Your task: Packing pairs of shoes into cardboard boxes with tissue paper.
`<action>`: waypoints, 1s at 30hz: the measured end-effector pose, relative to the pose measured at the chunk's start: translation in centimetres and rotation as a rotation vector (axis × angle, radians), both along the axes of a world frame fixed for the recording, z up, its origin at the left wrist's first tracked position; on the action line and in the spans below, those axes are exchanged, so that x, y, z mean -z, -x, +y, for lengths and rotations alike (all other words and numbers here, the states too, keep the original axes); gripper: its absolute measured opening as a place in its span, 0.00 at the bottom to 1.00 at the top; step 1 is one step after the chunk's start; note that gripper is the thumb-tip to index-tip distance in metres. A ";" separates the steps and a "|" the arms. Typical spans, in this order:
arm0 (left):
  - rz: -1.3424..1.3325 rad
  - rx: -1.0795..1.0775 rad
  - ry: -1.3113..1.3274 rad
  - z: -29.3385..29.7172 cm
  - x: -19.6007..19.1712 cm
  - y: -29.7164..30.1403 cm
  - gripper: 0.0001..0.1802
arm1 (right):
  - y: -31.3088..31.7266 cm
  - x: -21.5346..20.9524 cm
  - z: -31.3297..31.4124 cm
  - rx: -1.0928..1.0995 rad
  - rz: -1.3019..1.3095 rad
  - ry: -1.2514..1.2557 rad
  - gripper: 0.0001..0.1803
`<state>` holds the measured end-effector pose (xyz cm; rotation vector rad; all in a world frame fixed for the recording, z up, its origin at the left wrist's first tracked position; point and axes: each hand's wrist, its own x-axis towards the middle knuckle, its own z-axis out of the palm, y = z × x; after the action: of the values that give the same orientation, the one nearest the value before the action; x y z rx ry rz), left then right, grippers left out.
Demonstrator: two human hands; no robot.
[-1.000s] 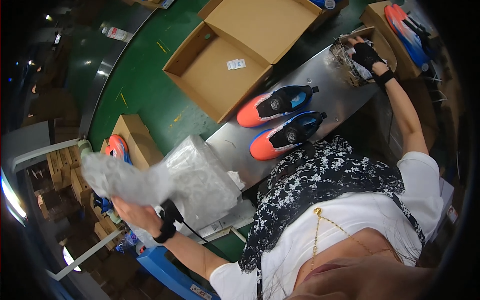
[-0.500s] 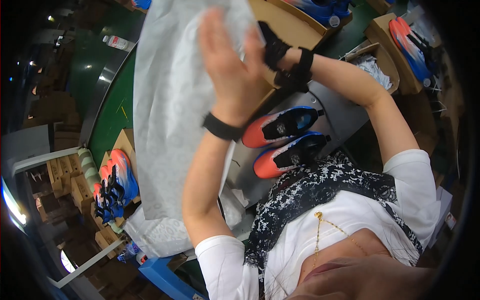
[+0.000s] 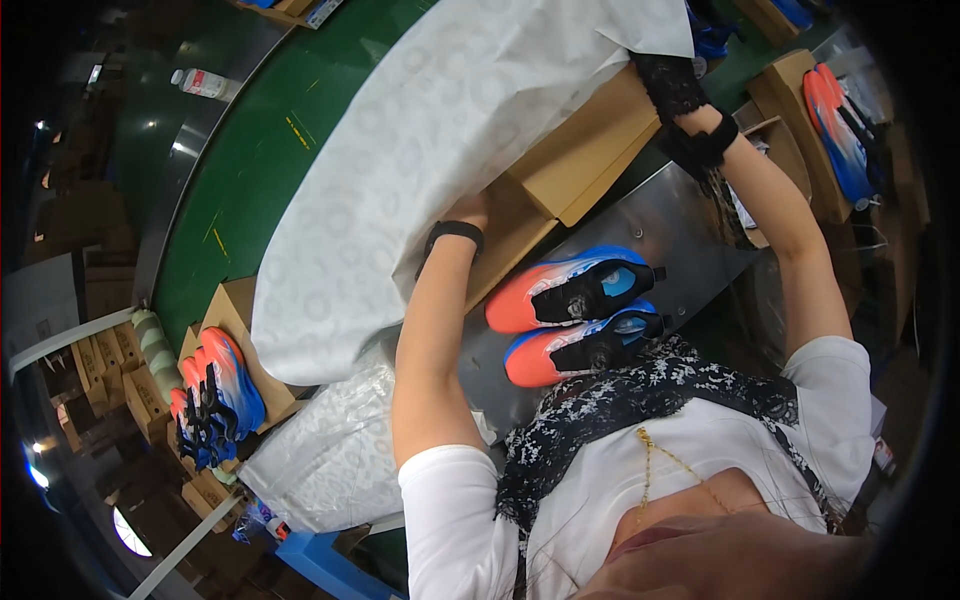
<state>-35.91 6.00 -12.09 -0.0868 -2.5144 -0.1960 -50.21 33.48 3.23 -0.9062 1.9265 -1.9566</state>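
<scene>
A large sheet of pale grey patterned wrapping paper (image 3: 370, 200) spreads over an open brown cardboard shoebox (image 3: 590, 140). My left hand (image 3: 468, 208) reaches into the box beside the paper's edge, its fingers mostly hidden. In a black lace glove, my right hand (image 3: 668, 85) is at the far right end of the box. Paper covers its fingers, and creases run toward it. Between the box and my body, a pair of coral, white and blue sneakers with black uppers, a farther sneaker (image 3: 575, 290) and a nearer sneaker (image 3: 570, 350), lies on a grey metal surface (image 3: 690, 230).
More sneakers (image 3: 225, 385) stand in a box at the left, and another sneaker (image 3: 838, 130) rests in a box at the right. A stack of plastic-covered paper (image 3: 330, 450) lies near my left arm. Beyond is a green conveyor belt (image 3: 240, 200) with a bottle (image 3: 205, 84) at its outer edge.
The paper has swung to lie across the box. My left hand has come down from against the paper into the box, and my right hand has moved outward to the right.
</scene>
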 end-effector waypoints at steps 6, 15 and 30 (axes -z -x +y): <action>-0.108 -0.003 -0.066 1.3 -0.4 -2.2 0.17 | -0.1 0.6 1.4 0.157 0.019 -0.056 0.38; -0.455 0.255 -1.006 7.8 -19.4 -15.4 0.03 | 4.4 1.8 3.5 0.355 0.125 -0.070 0.37; -0.068 -0.685 -1.693 -0.8 -10.2 -19.8 0.26 | 6.1 4.9 4.3 0.657 0.298 -0.079 0.36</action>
<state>-16.16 5.20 -1.91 1.3587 -1.5184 -1.8189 -56.32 37.79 -1.72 -0.6122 2.7218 -2.1313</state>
